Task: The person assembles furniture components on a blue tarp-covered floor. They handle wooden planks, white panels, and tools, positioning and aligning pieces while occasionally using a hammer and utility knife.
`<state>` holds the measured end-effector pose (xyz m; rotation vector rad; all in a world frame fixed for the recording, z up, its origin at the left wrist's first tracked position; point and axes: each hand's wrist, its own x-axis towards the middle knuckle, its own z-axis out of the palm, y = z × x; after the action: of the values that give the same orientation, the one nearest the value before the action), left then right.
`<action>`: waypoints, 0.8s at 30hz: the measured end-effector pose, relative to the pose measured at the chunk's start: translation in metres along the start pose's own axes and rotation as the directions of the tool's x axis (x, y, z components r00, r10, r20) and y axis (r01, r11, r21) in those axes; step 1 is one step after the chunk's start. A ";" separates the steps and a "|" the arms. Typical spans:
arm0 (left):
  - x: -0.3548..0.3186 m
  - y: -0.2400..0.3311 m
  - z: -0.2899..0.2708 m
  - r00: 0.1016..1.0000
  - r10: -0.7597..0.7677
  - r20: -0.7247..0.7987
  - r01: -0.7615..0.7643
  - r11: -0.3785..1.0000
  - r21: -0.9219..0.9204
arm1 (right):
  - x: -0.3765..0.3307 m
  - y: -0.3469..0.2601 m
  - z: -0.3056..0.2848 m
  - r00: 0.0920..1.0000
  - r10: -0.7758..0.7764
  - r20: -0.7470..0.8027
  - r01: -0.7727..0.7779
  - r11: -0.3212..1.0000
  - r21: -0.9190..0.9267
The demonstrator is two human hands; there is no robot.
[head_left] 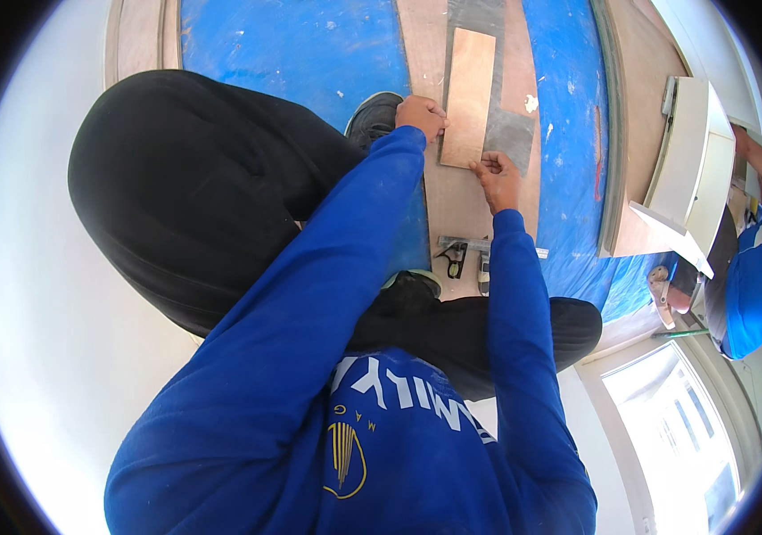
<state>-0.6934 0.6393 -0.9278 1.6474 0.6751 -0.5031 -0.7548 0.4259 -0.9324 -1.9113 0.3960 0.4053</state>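
Note:
A thin, light-brown rectangular wood board (470, 94) lies lengthwise ahead of me, over a grey sheet (512, 138) on a wider plywood plank. My left hand (421, 117) is closed at the board's left edge, its fingertips curled against it. At the near right corner, my right hand (498, 181) pinches the board between thumb and fingers. Nearer to me on the plank, a combination square (457, 254) rests with its steel blade pointing right. Beside it is a small dark-and-light tool (484, 275) whose kind I cannot make out.
Blue, paint-specked sheeting (292, 45) covers the floor on both sides. Plywood sheets (639, 116) are stacked at the right, with a white panel piece (691, 156) on them. Another person in a blue top (755, 285) is at the far right, near a bright window (675, 428).

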 end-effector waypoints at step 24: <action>0.009 -0.016 -0.003 0.995 0.078 0.069 -0.079 0.997 0.017 | 0.010 0.009 -0.005 0.997 -0.075 0.034 0.081 0.976 -0.204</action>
<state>-0.6980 0.6455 -0.9446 1.6605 0.5545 -0.5081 -0.7495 0.4167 -0.9429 -2.1126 0.2692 0.4322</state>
